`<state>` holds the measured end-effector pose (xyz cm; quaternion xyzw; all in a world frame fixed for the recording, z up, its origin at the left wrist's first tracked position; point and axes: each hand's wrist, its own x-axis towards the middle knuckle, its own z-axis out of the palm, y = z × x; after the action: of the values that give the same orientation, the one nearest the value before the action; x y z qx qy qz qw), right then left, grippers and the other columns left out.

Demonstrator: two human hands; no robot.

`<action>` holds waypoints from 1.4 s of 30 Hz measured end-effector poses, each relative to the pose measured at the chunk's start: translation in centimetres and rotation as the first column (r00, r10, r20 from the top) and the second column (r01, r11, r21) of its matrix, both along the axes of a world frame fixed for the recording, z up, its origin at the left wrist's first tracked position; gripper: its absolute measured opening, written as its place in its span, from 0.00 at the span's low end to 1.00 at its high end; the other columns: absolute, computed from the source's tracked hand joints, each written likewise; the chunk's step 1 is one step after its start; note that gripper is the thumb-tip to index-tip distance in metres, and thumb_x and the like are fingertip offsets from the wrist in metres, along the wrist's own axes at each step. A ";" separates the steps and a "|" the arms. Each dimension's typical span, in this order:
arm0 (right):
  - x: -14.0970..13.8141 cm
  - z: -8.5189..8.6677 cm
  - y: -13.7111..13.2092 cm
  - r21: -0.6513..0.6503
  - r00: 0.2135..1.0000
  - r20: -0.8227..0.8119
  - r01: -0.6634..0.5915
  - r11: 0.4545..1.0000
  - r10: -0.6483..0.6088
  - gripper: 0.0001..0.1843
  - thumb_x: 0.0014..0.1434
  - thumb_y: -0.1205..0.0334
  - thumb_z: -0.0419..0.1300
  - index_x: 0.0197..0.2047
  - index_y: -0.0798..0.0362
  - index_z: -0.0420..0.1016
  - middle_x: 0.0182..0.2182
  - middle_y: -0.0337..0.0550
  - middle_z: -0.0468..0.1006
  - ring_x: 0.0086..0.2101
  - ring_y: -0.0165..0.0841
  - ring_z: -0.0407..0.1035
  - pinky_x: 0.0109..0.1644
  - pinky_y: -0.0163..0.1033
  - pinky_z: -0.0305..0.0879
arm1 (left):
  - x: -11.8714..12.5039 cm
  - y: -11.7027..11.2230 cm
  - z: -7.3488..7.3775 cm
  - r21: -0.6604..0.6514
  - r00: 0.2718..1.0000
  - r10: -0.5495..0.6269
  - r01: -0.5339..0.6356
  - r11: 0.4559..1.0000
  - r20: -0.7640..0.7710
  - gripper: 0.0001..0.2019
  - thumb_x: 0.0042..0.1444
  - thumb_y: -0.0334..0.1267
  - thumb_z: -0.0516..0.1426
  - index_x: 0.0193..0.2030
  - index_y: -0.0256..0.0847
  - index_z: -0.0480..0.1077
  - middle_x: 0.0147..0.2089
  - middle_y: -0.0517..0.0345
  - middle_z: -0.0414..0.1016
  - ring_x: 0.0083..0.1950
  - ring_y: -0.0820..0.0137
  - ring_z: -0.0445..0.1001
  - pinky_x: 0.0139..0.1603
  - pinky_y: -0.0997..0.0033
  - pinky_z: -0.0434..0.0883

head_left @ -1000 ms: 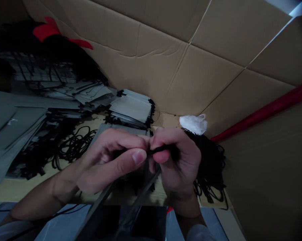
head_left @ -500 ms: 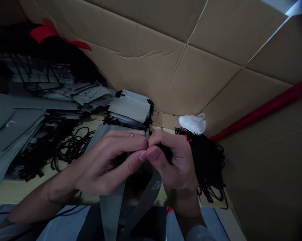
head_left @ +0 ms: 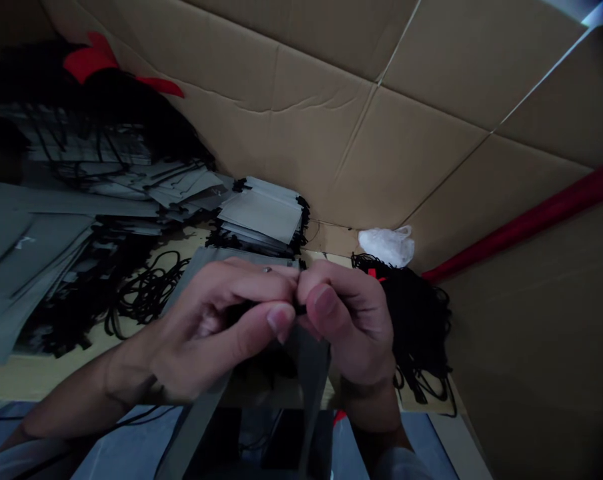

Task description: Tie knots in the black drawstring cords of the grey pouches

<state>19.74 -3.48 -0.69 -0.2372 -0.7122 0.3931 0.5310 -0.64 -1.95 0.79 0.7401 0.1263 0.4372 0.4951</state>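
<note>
Two cardboard walls (head_left: 331,133) meet beyond our tabletop (head_left: 46,377), and a red strip (head_left: 526,223) runs along the right one. On the left of the tabletop lie stacks of grey bags (head_left: 36,247) beside loose black cords (head_left: 149,293). Further back sits a neat pile of pale bags (head_left: 261,217), with a black cord bundle (head_left: 416,320) to the right and a white plastic wad (head_left: 386,247) beyond it. Between our left hand (head_left: 206,333) and right hand (head_left: 351,327), one grey bag (head_left: 311,373) hangs toward the near edge of the tabletop. The fingers (head_left: 280,321) of both hands are closed, pinching a short black cord (head_left: 300,308) at the bag's top edge, their tips touching.
</note>
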 end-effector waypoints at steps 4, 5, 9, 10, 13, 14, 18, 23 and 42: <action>0.9 0.0 0.1 -0.086 0.984 -0.147 -0.116 0.990 0.103 0.18 0.84 0.44 0.68 0.47 0.49 0.81 0.32 0.38 0.85 0.31 0.34 0.85 0.35 0.37 0.81 | 0.3 -0.5 -0.3 -0.221 0.992 0.116 -0.103 0.970 0.044 0.22 0.85 0.44 0.59 0.35 0.41 0.78 0.32 0.60 0.73 0.33 0.70 0.71 0.35 0.71 0.71; 1.1 0.1 0.0 -0.110 0.984 -0.147 -0.114 0.987 0.098 0.19 0.84 0.42 0.67 0.47 0.49 0.81 0.32 0.39 0.85 0.33 0.35 0.86 0.35 0.37 0.80 | 0.4 -0.5 -0.3 -0.273 0.992 0.118 -0.101 0.957 0.047 0.22 0.84 0.46 0.59 0.36 0.40 0.78 0.32 0.59 0.74 0.34 0.69 0.72 0.36 0.70 0.72; 1.2 0.3 0.0 -0.133 0.995 -0.102 -0.033 0.991 0.019 0.29 0.83 0.32 0.63 0.41 0.49 0.78 0.32 0.41 0.85 0.34 0.36 0.85 0.37 0.38 0.79 | 0.5 -0.2 -0.3 -0.345 0.997 0.074 -0.065 0.936 0.013 0.22 0.83 0.48 0.60 0.35 0.40 0.76 0.32 0.59 0.72 0.34 0.69 0.70 0.36 0.71 0.71; 1.1 0.3 0.2 -0.119 0.996 -0.087 -0.028 0.993 0.017 0.30 0.83 0.32 0.64 0.39 0.49 0.76 0.32 0.40 0.83 0.33 0.35 0.83 0.36 0.38 0.79 | 0.5 -0.1 -0.2 -0.331 0.997 0.070 -0.063 0.941 0.010 0.22 0.83 0.47 0.60 0.34 0.40 0.74 0.32 0.60 0.70 0.33 0.70 0.68 0.36 0.72 0.70; 1.0 -0.2 1.0 -0.018 0.998 -0.051 -0.032 0.999 0.031 0.30 0.82 0.37 0.68 0.34 0.48 0.73 0.27 0.35 0.74 0.26 0.31 0.74 0.29 0.35 0.71 | 0.4 0.1 0.1 -0.257 0.996 0.081 -0.084 0.963 -0.025 0.22 0.84 0.41 0.57 0.32 0.41 0.68 0.30 0.62 0.64 0.32 0.71 0.63 0.32 0.73 0.66; 1.1 -0.4 1.2 0.024 0.999 -0.040 -0.013 1.000 0.014 0.29 0.81 0.38 0.69 0.33 0.49 0.75 0.26 0.35 0.73 0.25 0.30 0.70 0.27 0.35 0.66 | 0.4 0.2 0.2 -0.216 0.997 0.063 -0.073 0.974 -0.053 0.22 0.85 0.41 0.56 0.33 0.42 0.67 0.30 0.63 0.63 0.31 0.72 0.62 0.31 0.73 0.65; 1.2 -0.7 1.9 0.072 0.999 -0.037 0.012 0.997 -0.010 0.30 0.82 0.36 0.67 0.34 0.49 0.81 0.25 0.36 0.75 0.25 0.30 0.67 0.27 0.37 0.64 | 0.1 1.2 0.3 -0.016 0.992 0.012 -0.014 1.000 -0.128 0.21 0.86 0.39 0.56 0.35 0.41 0.69 0.31 0.64 0.65 0.32 0.72 0.64 0.32 0.72 0.63; 1.0 -1.1 2.2 -0.026 0.969 -0.145 -0.208 0.978 0.202 0.30 0.81 0.42 0.69 0.29 0.48 0.72 0.23 0.36 0.72 0.25 0.32 0.72 0.30 0.38 0.74 | -0.1 1.3 0.2 -0.011 0.998 -0.022 0.021 1.000 -0.062 0.22 0.86 0.37 0.56 0.33 0.41 0.67 0.33 0.64 0.68 0.34 0.72 0.67 0.37 0.72 0.66; 2.1 1.3 -0.7 -0.120 0.985 -0.155 0.056 0.991 -0.074 0.07 0.78 0.61 0.75 0.58 0.46 0.89 0.41 0.39 0.87 0.35 0.31 0.85 0.39 0.34 0.81 | -0.5 0.7 -0.1 -0.255 0.999 0.038 -0.045 0.966 -0.033 0.28 0.82 0.56 0.62 0.31 0.43 0.70 0.30 0.58 0.70 0.31 0.69 0.69 0.31 0.69 0.72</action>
<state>21.82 -4.14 0.64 -0.2586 -0.6357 0.4338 0.5839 -1.10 -1.22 0.70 0.6731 0.2039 0.4173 0.5755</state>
